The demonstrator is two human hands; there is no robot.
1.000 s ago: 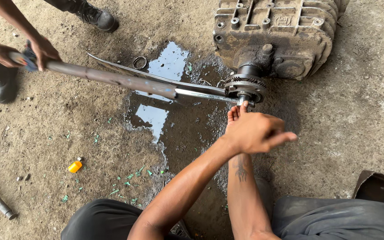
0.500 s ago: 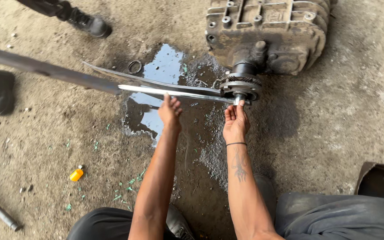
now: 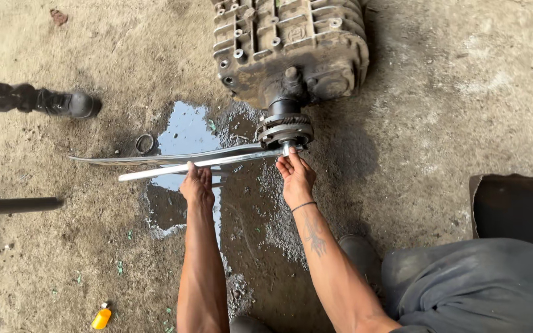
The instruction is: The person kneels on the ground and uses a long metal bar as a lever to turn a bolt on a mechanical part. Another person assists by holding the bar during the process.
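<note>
On the stained concrete floor (image 3: 451, 123) ahead of you, the big ribbed gearbox casing (image 3: 291, 46) is lying with its shaft end pointing back at you, which is putting the toothed flange (image 3: 284, 129) within easy reach of both arms. Beside it a wet oily puddle (image 3: 183, 132) is spreading leftward, probably drained from the housing.

Across that puddle 2 long pieces are running out from the flange: a flat curved steel blade (image 3: 155, 158) underneath, and a bright long wrench bar (image 3: 198, 164) lying over it, its far end seated at the nut under the flange. Judging by the length, you are keeping the handle out to the left for leverage.

Your left hand (image 3: 197, 185) is reaching straight out, palm down, fingers curled over the bar about midway along it, gripping it loosely. Your right hand (image 3: 296, 176) is stretching up to the wrench head, fingers half closed and pinching it against the flange, seemingly steadying it on the nut.

Farther left, another person's black boot (image 3: 66, 103) is standing well apart, and a dark pipe (image 3: 13, 205) is poking in from the edge.

Near the blade, 1 small metal ring (image 3: 145, 143) is lying in the dirt. Down by your left elbow, a little orange bottle (image 3: 101, 318) is resting on the ground.
</note>
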